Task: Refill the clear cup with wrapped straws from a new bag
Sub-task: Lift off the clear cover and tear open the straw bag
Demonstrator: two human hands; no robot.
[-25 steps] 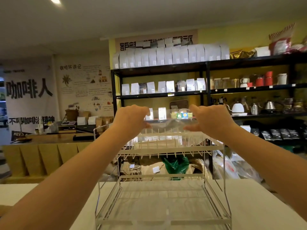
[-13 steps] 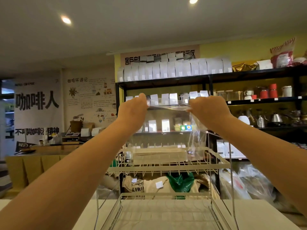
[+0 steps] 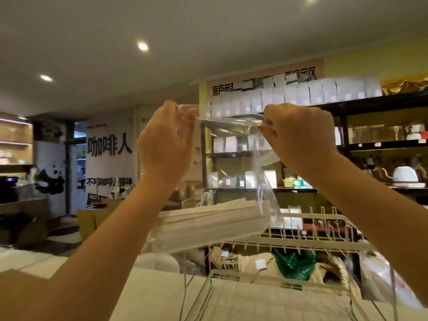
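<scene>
A clear plastic bag (image 3: 234, 158) hangs in front of me at head height. My left hand (image 3: 165, 144) pinches its top left corner and my right hand (image 3: 298, 137) pinches its top right corner. A bundle of paper-wrapped straws (image 3: 208, 224) lies slanted across the bottom of the bag, its left end lower. The bag hangs above a white wire rack (image 3: 308, 242). No clear cup shows in the view.
The two-tier wire rack stands on a pale counter (image 3: 143, 288) right below my hands. Behind it, black shelving (image 3: 370, 103) holds white pouches, jars and kettles. Sacks and a green bag (image 3: 294, 262) lie beyond the counter. A poster wall stands at the left.
Both hands have lifted the bag up off the rack's top tier and to the left. The straw bundle now hangs free inside it and has tilted.
</scene>
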